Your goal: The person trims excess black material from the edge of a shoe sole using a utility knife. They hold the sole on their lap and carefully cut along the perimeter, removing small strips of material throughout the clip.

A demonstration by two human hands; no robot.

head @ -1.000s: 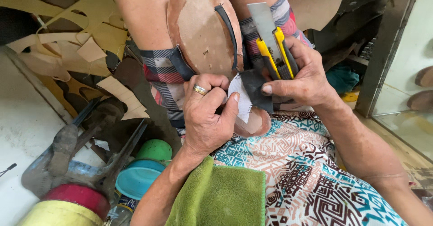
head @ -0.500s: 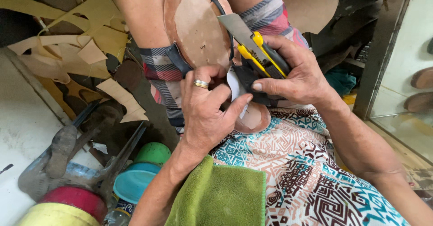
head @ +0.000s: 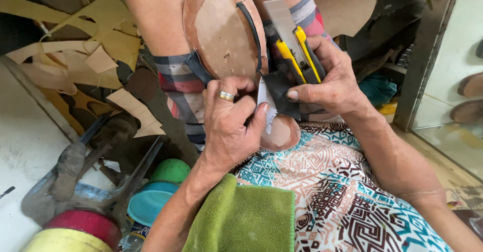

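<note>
Far left: tan leather offcuts (head: 95, 50), metal shoe last stand (head: 75, 171), green and blue plastic lids (head: 161, 189). Left hand (head: 229, 126) (ring on finger) clenched on the heel end of a brown oval leather shoe sole (head: 221, 30), propped between the knees. Right hand (head: 329, 78) grasps a yellow-black utility knife (head: 294, 45), blade up, thumb pinning a black strap piece (head: 279, 91) against the sole's edge.

Two hands, left hand (head: 229, 126) and right hand (head: 334, 81), are sharing one brown sole (head: 221, 30), one yellow utility knife (head: 294, 45), one gold ring (head: 226, 96) and one green towel (head: 241, 219).
</note>
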